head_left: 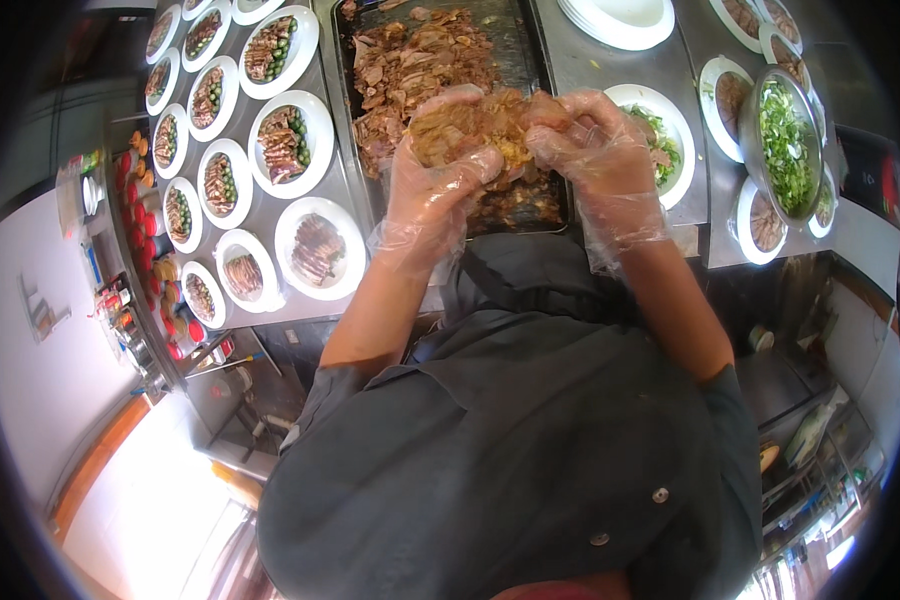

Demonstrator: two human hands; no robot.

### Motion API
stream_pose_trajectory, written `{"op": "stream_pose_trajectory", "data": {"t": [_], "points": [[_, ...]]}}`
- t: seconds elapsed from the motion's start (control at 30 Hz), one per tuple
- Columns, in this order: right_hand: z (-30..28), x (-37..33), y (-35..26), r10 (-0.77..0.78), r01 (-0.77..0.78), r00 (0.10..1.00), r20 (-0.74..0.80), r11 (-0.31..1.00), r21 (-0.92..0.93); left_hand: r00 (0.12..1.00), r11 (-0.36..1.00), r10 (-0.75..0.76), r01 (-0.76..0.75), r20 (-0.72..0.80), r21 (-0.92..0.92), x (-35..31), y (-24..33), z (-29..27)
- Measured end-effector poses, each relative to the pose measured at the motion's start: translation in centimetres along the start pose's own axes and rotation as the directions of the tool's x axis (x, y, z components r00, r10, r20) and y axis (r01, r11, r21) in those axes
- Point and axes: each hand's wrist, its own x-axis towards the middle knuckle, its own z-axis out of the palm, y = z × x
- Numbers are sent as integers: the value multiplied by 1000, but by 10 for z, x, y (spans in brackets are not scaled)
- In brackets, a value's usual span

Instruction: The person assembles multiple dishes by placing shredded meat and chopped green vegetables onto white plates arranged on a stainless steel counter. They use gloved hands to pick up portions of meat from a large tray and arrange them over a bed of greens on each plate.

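Observation:
Both my hands wear clear plastic gloves and grip one large piece of cooked meat [475, 130] above a dark baking tray [518, 50]. My left hand [432, 185] is closed on its left side, thumb across the front. At its right end, my right hand [595, 140] pinches the meat with thumb and fingers. Torn and chopped meat [420, 60] covers much of the tray's left part, and browned bits lie near its front edge. Just right of my right hand stands a white plate [682, 125] with chopped greens and some meat, partly hidden by that hand.
Several white oval plates [320, 248] of sliced meat, many with green slices, fill the left of the steel counter. Stacked white plates [620, 22] stand at the far right of the tray. Farther right, a metal bowl of chopped greens [788, 150] rests among plates of meat [727, 100].

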Motion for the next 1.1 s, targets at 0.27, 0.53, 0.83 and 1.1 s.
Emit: {"op": "stream_pose_trajectory", "data": {"t": [0.27, 0.53, 0.83, 1.1], "points": [[-7, 0, -14, 25, -10, 983, 181, 996, -85, 999, 999, -12, 13, -38, 33, -4, -2, 0], [2, -15, 3, -74, 77, 992, 100, 997, -27, 996, 995, -13, 23, -91, 100, -12, -16, 7], [10, -32, -1, -219, 219, 976, 6, 973, -67, 985, 996, -21, 7, -169, -86, -27, -20, 21], [9, -46, 5, -382, 377, 924, 28, 895, -238, 983, 999, 18, -13, -181, 30, -31, -26, 18]]}}
